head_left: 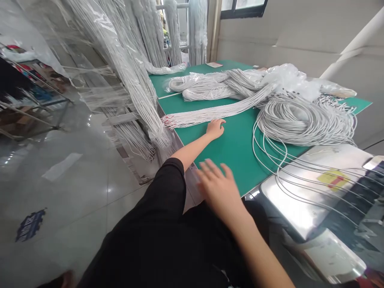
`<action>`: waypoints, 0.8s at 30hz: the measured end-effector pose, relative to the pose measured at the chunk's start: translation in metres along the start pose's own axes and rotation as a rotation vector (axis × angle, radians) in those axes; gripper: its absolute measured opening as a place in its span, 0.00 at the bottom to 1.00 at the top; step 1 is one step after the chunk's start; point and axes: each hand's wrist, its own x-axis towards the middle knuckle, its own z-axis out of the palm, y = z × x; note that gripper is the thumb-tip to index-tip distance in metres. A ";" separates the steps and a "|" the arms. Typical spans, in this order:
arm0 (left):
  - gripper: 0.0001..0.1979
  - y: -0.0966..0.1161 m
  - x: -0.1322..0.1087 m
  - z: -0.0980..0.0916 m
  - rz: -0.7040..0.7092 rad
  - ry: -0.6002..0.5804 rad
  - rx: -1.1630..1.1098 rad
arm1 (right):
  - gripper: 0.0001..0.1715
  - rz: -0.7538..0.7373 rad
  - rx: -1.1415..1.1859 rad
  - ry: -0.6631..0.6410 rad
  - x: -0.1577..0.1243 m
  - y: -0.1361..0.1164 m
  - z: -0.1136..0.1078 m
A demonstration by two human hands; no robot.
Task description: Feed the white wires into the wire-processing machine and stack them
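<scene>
My left hand (215, 129) lies at the near edge of a long bundle of thin white cables (207, 115), its fingers loosely stretched out and nothing visible in them. Whether the fingertips touch the cables I cannot tell. The bundle runs across the green tabletop (228, 150), with reddish ends at the left. Closer to my body, my right hand (220, 188) hangs in front of the table's near edge, blurred, with fingers apart and holding nothing. To the right lies a large coil of grey-white cable (300, 120).
Plastic-wrapped cable bundles (210, 88) lie along the back of the table. More wrapped cables (129, 68) hang on a rack at the left. At the right, loose cable strands cross a metal machine (288, 192) with a yellow label.
</scene>
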 end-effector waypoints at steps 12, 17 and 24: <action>0.26 -0.037 -0.002 -0.042 -0.226 0.023 0.302 | 0.17 0.228 0.144 0.095 -0.049 0.034 -0.039; 0.33 -0.052 0.006 -0.044 -0.403 -0.042 0.340 | 0.18 -0.333 0.339 -0.034 -0.005 -0.036 -0.047; 0.35 -0.061 0.007 -0.037 -0.413 -0.085 0.394 | 0.13 -0.056 0.035 -0.120 0.056 -0.013 -0.004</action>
